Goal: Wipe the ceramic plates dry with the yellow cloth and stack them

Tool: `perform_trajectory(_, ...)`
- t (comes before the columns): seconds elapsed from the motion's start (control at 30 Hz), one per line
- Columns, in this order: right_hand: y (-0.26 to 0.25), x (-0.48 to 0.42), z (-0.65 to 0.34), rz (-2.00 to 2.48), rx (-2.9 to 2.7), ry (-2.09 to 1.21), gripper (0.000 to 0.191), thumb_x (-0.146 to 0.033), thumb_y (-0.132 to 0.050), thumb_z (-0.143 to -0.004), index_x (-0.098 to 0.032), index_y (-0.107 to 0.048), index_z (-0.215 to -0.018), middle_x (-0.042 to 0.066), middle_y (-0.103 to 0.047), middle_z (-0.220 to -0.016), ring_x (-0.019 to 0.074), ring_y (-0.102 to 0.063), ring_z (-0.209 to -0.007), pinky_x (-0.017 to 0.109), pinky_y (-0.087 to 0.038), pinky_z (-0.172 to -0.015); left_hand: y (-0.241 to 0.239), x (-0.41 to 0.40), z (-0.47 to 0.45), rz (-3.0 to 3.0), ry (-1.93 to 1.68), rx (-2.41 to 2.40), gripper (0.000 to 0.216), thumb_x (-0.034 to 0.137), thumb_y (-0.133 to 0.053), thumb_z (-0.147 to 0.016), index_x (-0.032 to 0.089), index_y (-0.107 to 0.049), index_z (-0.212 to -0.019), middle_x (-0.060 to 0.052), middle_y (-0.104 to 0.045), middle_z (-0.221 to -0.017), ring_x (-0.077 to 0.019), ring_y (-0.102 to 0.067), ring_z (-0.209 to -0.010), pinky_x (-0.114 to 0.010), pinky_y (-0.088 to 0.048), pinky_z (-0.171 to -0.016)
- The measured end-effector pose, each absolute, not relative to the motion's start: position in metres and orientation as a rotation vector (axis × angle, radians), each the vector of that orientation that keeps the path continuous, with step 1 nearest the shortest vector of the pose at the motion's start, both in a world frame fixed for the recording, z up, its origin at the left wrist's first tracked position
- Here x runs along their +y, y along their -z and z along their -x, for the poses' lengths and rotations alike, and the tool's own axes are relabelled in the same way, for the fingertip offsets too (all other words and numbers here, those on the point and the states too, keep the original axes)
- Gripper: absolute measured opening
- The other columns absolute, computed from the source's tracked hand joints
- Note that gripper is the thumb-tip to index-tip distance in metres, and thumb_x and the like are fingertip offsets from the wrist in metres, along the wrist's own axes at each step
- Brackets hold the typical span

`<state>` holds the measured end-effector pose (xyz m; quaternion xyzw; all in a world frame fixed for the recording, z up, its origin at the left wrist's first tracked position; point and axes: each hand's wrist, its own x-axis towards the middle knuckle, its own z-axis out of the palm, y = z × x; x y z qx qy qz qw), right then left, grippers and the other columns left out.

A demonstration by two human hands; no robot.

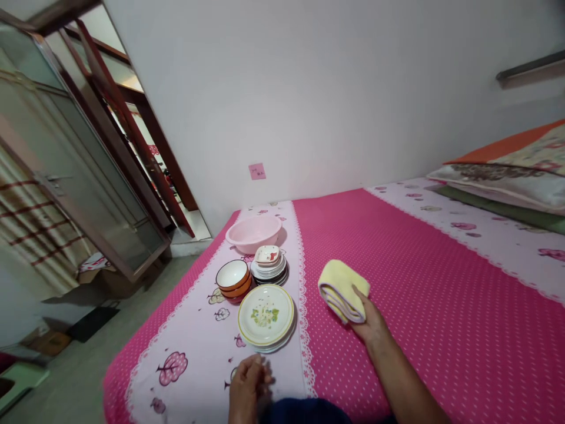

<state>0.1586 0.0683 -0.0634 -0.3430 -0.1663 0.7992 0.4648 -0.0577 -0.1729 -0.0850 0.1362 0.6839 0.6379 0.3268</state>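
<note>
A folded pale-yellow cloth (339, 288) is held up over the pink part of the bedspread, with my right hand (368, 318) closed on its right edge. My left hand (248, 381) hovers low at the near side of the bed, fingers loosely curled together and no object visible in them. Just beyond it lies a stack of round plates (266, 315) with a yellow rim and a green leaf pattern. Orange bowls (233, 277) with white insides are nested behind the plates to the left. Beside them, small white dishes (267, 257) top a pile of white and dark plates (270, 272).
A pink plastic basin (253, 232) stands behind the dishes, near the wall. Pillows (507, 171) are piled at the far right of the bedspread (424, 318). A glass door (83, 135) stands at the left, past the bed's edge.
</note>
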Motion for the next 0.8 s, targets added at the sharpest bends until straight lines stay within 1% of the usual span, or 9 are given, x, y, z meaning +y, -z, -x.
perform_trajectory(0.07, 0.085, 0.068, -0.146, 0.896, -0.361, -1.946, 0.049, -0.026, -0.055, -0.098, -0.008, -0.054, -0.143, 0.015, -0.082, -0.1, 0.0299, -0.079, -0.097, 0.047, -0.063, -0.092, 0.083, -0.166, 0.083, -0.427, -1.681, 1.966, 0.073, 0.08, -0.076, -0.05, 0.017, -0.065, -0.084, 0.0, -0.064, -0.062, -0.0203, -0.064, -0.057, -0.029, -0.044, -0.052)
perform_trajectory(0.1, 0.095, 0.066, -0.14, 0.911, -0.352, -1.931, 0.05, -0.025, -0.058, -0.096, -0.008, -0.054, -0.143, 0.014, -0.082, -0.099, 0.0297, -0.079, -0.096, 0.045, -0.063, -0.092, 0.081, -0.161, 0.095, -0.448, -1.685, 2.022, 0.074, 0.081, -0.075, -0.047, 0.017, -0.064, -0.083, 0.0, -0.062, -0.061, -0.021, -0.063, -0.058, -0.031, -0.045, -0.054)
perform_trajectory(0.23, 0.121, 0.063, -0.127, 0.904, -0.39, -1.902, 0.056, -0.027, -0.079, -0.08, -0.006, -0.064, -0.129, 0.015, -0.082, -0.096, 0.0323, -0.079, -0.095, 0.042, -0.064, -0.088, 0.072, -0.143, 0.133, -0.514, -1.609, 2.218, 0.08, 0.079, -0.076, -0.049, 0.017, -0.059, -0.097, 0.0, -0.063, -0.063, -0.0255, -0.063, -0.062, -0.037, -0.047, -0.06)
perform_trajectory(0.3, 0.125, 0.064, -0.126, 0.89, -0.415, -1.901, 0.06, -0.03, -0.085, -0.073, -0.006, -0.066, -0.124, 0.016, -0.082, -0.095, 0.034, -0.079, -0.095, 0.042, -0.065, -0.085, 0.072, -0.136, 0.142, -0.561, -1.538, 2.321, 0.077, 0.078, -0.076, -0.051, 0.019, -0.056, -0.098, 0.003, -0.06, -0.06, -0.0273, -0.063, -0.062, -0.038, -0.045, -0.062)
perform_trajectory(0.37, 0.128, 0.066, -0.127, 0.881, -0.438, -1.894, 0.062, -0.034, -0.087, -0.07, -0.006, -0.067, -0.122, 0.017, -0.082, -0.095, 0.0347, -0.079, -0.095, 0.041, -0.065, -0.084, 0.075, -0.131, 0.147, -0.612, -1.469, 2.415, 0.071, 0.078, -0.076, -0.051, 0.023, -0.054, -0.089, 0.005, -0.056, -0.059, -0.0273, -0.062, -0.062, -0.038, -0.043, -0.063)
perform_trajectory(0.47, 0.132, 0.067, -0.128, 0.875, -0.485, -1.875, 0.065, -0.039, -0.09, -0.067, -0.008, -0.067, -0.12, 0.016, -0.082, -0.097, 0.0347, -0.079, -0.091, 0.041, -0.066, -0.08, 0.083, -0.127, 0.148, -0.688, -1.385, 2.498, 0.063, 0.082, -0.071, -0.054, 0.028, -0.045, -0.073, 0.006, -0.049, -0.057, -0.0233, -0.055, -0.06, -0.036, -0.04, -0.063)
perform_trajectory(0.57, 0.137, 0.067, -0.127, 0.883, -0.527, -1.865, 0.065, -0.042, -0.091, -0.066, -0.008, -0.069, -0.117, 0.017, -0.081, -0.098, 0.0351, -0.08, -0.086, 0.042, -0.066, -0.076, 0.091, -0.124, 0.149, -0.739, -1.322, 2.543, 0.061, 0.085, -0.061, -0.061, 0.03, -0.035, -0.067, 0.007, -0.043, -0.054, -0.0203, -0.048, -0.056, -0.035, -0.037, -0.06)
perform_trajectory(0.67, 0.138, 0.067, -0.127, 0.892, -0.545, -1.867, 0.063, -0.043, -0.091, -0.065, -0.009, -0.069, -0.114, 0.017, -0.081, -0.098, 0.0351, -0.08, -0.084, 0.042, -0.066, -0.074, 0.093, -0.122, 0.151, -0.769, -1.265, 2.59, 0.056, 0.081, -0.057, -0.067, 0.031, -0.033, -0.066, 0.006, -0.045, -0.054, -0.0209, -0.049, -0.057, -0.035, -0.037, -0.06)
perform_trajectory(0.8, 0.135, 0.066, -0.128, 0.88, -0.557, -1.872, 0.06, -0.042, -0.09, -0.066, -0.012, -0.07, -0.114, 0.016, -0.082, -0.1, 0.0346, -0.079, -0.089, 0.04, -0.066, -0.075, 0.091, -0.123, 0.157, -0.8, -1.177, 2.628, 0.042, 0.064, -0.057, -0.076, 0.031, -0.033, -0.065, 0.005, -0.048, -0.054, -0.0217, -0.052, -0.058, -0.034, -0.037, -0.06)
